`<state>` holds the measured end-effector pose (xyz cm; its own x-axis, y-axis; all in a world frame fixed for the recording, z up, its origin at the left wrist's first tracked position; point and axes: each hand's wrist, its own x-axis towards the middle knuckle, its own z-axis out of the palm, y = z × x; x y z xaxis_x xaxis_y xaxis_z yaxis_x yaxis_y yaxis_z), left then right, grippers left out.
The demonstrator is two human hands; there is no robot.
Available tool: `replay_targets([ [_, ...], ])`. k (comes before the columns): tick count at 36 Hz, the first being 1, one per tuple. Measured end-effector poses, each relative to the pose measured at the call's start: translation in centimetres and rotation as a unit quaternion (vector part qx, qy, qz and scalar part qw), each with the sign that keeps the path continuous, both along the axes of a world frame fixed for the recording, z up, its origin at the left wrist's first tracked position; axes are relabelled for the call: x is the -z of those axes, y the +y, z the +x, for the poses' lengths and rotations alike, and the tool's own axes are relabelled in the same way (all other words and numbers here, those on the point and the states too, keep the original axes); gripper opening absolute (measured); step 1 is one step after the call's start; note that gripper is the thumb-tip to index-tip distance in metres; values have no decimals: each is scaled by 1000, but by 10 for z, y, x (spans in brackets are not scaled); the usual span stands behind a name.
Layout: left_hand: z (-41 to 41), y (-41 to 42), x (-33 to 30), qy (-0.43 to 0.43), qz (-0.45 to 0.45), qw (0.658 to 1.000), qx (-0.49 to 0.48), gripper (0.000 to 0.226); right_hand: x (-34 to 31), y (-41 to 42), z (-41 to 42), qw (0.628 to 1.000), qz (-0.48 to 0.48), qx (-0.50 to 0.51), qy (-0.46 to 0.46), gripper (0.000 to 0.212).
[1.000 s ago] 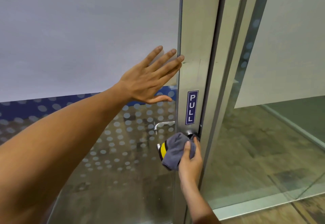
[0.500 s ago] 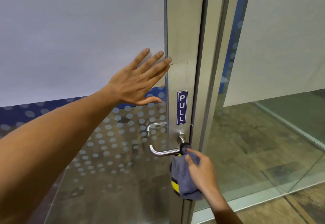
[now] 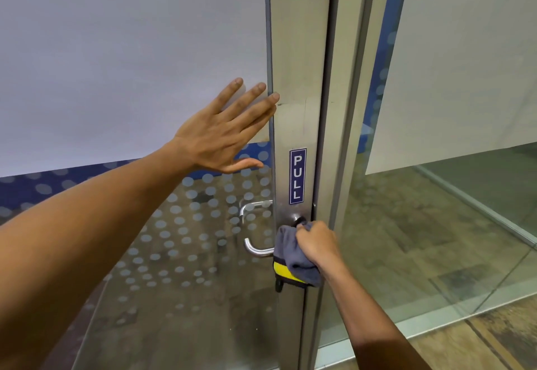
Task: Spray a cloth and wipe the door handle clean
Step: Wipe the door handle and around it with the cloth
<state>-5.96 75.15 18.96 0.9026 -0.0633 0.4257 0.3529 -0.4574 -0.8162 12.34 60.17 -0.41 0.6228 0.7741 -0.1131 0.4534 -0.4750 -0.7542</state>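
A metal lever door handle point(image 3: 256, 249) sticks out to the left from the door's metal stile, below a blue PULL sign point(image 3: 297, 176). My right hand point(image 3: 315, 243) is shut on a grey cloth point(image 3: 293, 256) with a yellow and black edge, pressing it around the handle's base by the stile. The handle's curved free end shows bare to the left of the cloth. My left hand point(image 3: 225, 134) lies flat and open against the frosted glass of the door, fingertips at the stile's edge. No spray bottle is in view.
The glass door point(image 3: 145, 64) fills the left, frosted above and dotted lower down. A second handle point(image 3: 252, 207) shows through the glass on the far side. A fixed glass panel point(image 3: 436, 195) stands to the right, with wood floor point(image 3: 494, 340) below it.
My right hand with the cloth has gone from the handle's base down below it, then back up around the base. My left hand has stayed flat on the glass.
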Motion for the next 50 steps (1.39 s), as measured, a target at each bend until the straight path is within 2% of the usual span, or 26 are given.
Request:
replay_targets([
  [3, 0, 0, 0, 1, 5, 1000, 1, 106, 6, -1, -2, 999, 36, 13, 27, 23],
  [4, 0, -1, 0, 0, 4, 1000, 1, 106, 8, -4, -4, 999, 43, 7, -3, 24],
  [6, 0, -2, -1, 0, -2, 1000, 1, 106, 13, -8, -9, 991, 45, -20, -128, 23],
  [8, 0, -2, -1, 1, -4, 1000, 0, 106, 14, -13, -11, 962, 49, -61, -261, 24],
  [12, 0, -3, 0, 6, -7, 1000, -5, 106, 5, -19, 0, 885, 44, -198, -420, 20],
  [15, 0, -3, -1, 4, -6, 1000, -5, 106, -3, -26, 6, 813, 50, -308, -491, 26],
  [17, 0, -4, -2, 2, -5, 1000, -2, 105, -2, -33, 4, 794, 54, -333, -505, 32],
  [18, 0, -4, -2, 1, -5, 1000, -1, 105, 1, -36, 3, 800, 61, -331, -496, 36],
  [20, 0, -4, -2, 1, -1, 1000, 0, 104, 10, -44, 4, 843, 98, -318, -423, 40],
  [22, 0, -4, -2, 1, -2, 1000, 0, 104, 19, -54, 3, 909, 172, -281, -255, 35],
  [24, 0, -4, -2, 1, -4, 1000, 2, 104, 27, -64, -3, 953, 238, -176, -67, 24],
  [26, 0, -4, -1, -1, -6, 1000, 5, 103, 31, -67, -9, 957, 287, -29, 16, 22],
  [28, 0, -5, -1, -2, -10, 1000, 5, 103, 30, -63, -10, 944, 319, 86, 21, 21],
  [29, -1, -6, -1, 0, -13, 1000, 2, 103, 27, -58, -12, 941, 322, 106, 17, 24],
  [31, 0, -6, -1, 0, -15, 1000, 2, 103, 19, -50, -16, 950, 301, 83, -10, 29],
  [34, 0, -7, -2, 1, -19, 1000, 4, 103, 17, -38, -36, 974, 203, -6, -104, 37],
  [37, 0, -7, -1, 0, -20, 1000, 7, 103, 25, -38, -53, 970, 124, -54, -203, 48],
  [43, 0, -6, -1, -2, -20, 1000, 7, 103, 22, -38, -96, 959, 88, -124, -241, 54],
  [46, -1, -6, -1, -3, -20, 1000, 8, 103, 20, -27, -140, 952, 95, -222, -188, 36],
  [48, -1, -6, -1, -6, -10, 1000, 8, 103, 23, -24, -168, 956, 66, -281, -57, 32],
  [50, -1, -5, -1, -5, -7, 1000, 8, 103, 32, -26, -183, 959, 69, -269, 56, 35],
])
